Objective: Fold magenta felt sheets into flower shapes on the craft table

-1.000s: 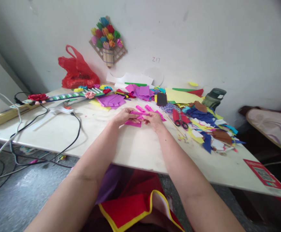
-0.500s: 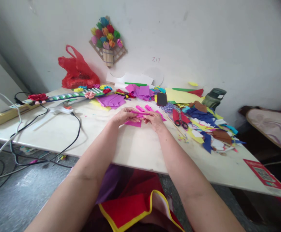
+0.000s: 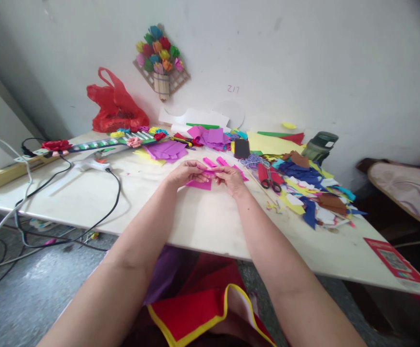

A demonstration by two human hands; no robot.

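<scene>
Between my two hands a small strip of pink paper (image 3: 212, 170) is pinched at both ends above the white table. My left hand (image 3: 188, 174) grips its left end, and my right hand (image 3: 232, 179) grips its right end. A flat magenta paper piece (image 3: 200, 184) lies under my left fingertips. Just behind my hands are small folded pink pieces (image 3: 221, 161). Another pink piece (image 3: 240, 172) lies beside my right hand. Fingers partly hide the held strip.
Red-handled scissors (image 3: 270, 183) and a heap of coloured scraps (image 3: 314, 188) lie to the right, near a green bottle (image 3: 320, 147). A black phone (image 3: 241, 148) and purple paper (image 3: 213, 137) are behind. A glue gun (image 3: 87, 164) with a black cable sits left.
The held pink paper looks narrower and flatter between my fingertips than before. My hands have barely moved.
</scene>
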